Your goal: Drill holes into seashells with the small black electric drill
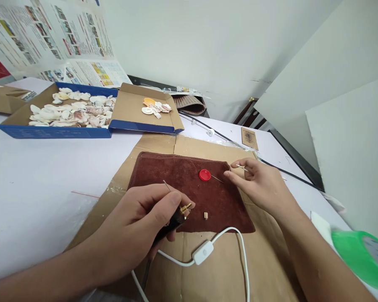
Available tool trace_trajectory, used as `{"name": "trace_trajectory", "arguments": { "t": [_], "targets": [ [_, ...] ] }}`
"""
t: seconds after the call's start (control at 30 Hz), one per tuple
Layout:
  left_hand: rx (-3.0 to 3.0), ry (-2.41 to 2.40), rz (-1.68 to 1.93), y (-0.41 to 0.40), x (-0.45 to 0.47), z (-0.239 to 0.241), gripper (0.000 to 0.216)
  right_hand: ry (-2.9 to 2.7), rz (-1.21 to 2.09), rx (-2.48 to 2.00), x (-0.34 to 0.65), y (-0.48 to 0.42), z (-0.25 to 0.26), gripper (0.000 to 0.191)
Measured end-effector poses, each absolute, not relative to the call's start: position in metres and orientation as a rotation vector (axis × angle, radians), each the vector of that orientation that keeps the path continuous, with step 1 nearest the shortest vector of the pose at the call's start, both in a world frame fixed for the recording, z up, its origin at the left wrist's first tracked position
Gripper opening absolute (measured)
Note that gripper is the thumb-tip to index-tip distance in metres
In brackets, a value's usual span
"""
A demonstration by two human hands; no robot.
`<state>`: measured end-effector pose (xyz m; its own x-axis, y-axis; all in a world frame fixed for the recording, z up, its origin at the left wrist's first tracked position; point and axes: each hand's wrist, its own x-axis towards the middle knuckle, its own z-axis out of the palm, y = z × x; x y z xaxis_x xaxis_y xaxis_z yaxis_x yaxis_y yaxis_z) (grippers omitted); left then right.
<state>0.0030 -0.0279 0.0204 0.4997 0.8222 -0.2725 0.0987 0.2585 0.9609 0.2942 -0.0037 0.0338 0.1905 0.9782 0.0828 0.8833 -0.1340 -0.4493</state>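
Observation:
My left hand [135, 222] is closed around a black handheld rotary tool [173, 222] with a brass chuck at its tip. A thin metal pin [166, 186] sticks up between its thumb and index finger. My right hand [260, 182], over the right edge of the brown cloth pad [170, 170], pinches a small, thin, whitish piece [242, 167] whose kind I cannot make out. Between the hands, a red round cap [204, 175] lies on the pad with a thin needle [217, 179] beside it. Closer to me rests a small beige block [206, 215].
A white cord with an inline switch [203, 252] loops across the brown paper [214, 277]. Shells [72, 113] fill a blue box [59, 132] at back left; several more lie on its flap [129, 109]. A green tape roll [349, 251] stands at right.

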Motion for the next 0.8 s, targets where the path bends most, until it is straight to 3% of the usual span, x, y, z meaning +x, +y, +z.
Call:
{"name": "trace_trajectory", "arguments": {
  "t": [0.23,0.37,0.8],
  "targets": [
    [1.317,0.953,0.644,-0.028,-0.001,0.020,0.050,-1.849,0.443,-2.191,0.291,0.000,0.032,0.034],
    [1.463,0.971,0.689,-0.028,0.002,0.022,0.049,-1.935,0.447,-2.176,0.281,-0.003,0.033,0.022],
    [1.507,0.991,0.667,-0.026,0.002,0.025,0.050,-1.921,0.343,-2.096,0.266,-0.013,0.029,0.011]
  ]
}}
